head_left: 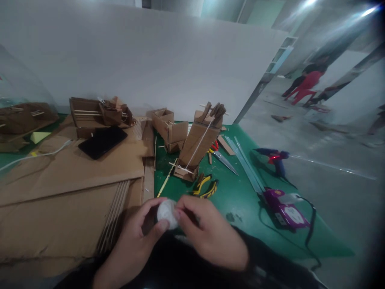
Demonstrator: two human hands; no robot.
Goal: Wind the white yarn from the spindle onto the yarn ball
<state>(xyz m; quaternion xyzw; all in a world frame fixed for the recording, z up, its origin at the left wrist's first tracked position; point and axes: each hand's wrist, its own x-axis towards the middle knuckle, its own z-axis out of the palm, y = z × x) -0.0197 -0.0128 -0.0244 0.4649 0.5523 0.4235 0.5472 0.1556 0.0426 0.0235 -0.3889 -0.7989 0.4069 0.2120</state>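
My left hand (136, 237) curls round a small white ball (166, 213), with the thumb across its front. It looks like wound string, though blur hides the detail. At the ball's right side, my right hand (207, 230) is closed in a pinch, its fingertips touching the ball. Just beyond the hands, yellow-and-black pliers (205, 186) lie on the green table (240, 218). Behind them, a cardboard model (197, 144) leans, with white string stretched along its face and sticks through it.
Scissors (224, 160), clear glue sticks (245, 166), a glue gun (276, 158) and a purple power strip (285, 210) are to the right. Cardboard sheets (69, 216), a black phone (102, 142) and cardboard boxes (87, 112) fill the left. A white partition (144, 56) stands behind.
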